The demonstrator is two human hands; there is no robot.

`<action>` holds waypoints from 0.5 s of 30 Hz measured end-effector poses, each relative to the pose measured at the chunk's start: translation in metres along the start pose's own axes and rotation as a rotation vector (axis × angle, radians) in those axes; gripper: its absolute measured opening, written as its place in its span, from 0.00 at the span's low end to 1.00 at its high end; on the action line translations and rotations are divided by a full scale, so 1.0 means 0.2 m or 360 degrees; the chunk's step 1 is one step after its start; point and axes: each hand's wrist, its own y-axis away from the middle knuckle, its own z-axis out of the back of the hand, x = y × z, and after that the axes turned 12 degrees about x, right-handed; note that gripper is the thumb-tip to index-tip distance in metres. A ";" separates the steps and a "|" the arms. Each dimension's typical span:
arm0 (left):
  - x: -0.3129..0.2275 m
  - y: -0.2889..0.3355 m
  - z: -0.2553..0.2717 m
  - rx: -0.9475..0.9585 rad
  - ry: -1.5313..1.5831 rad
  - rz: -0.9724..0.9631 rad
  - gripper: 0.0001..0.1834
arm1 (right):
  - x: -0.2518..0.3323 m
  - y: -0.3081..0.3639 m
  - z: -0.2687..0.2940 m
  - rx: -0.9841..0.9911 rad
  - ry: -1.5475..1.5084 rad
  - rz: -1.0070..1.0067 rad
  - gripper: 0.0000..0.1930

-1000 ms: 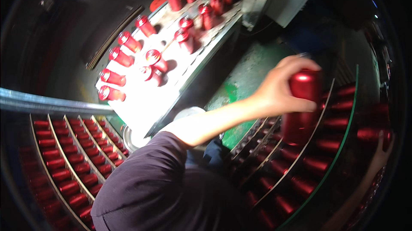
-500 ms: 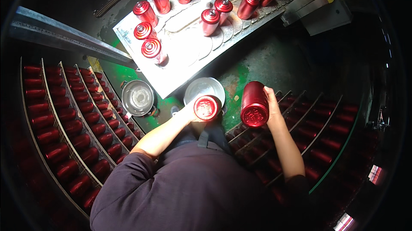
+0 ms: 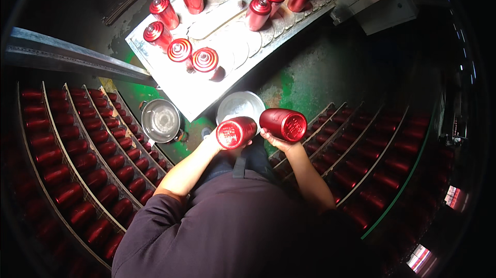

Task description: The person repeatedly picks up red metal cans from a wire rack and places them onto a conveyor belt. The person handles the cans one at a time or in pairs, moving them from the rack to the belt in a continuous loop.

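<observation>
Your left hand (image 3: 212, 142) curls partly round one can (image 3: 243, 129), your right hand (image 3: 281, 144) round another can (image 3: 281, 123), both near the bowl (image 3: 238, 104). They look stiff, light and slippery (note that gloss), so grip mid-body. Red cans fill the racks (image 3: 31, 159); contents of bowl and pan (image 3: 161, 120) are hard to tell.

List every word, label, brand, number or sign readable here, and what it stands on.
No words or numbers are legible.
Left red container, in the left hand: base markings, too small to read.
Right red container, in the right hand: likewise unreadable.
Red-and-white patches, right edge: too small to tell.
</observation>
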 end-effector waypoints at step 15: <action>0.02 0.21 -0.35 -0.0508 -0.2463 -0.0327 0.20 | 0.48 -0.50 -1.10 -0.0259 0.2263 0.1761 0.25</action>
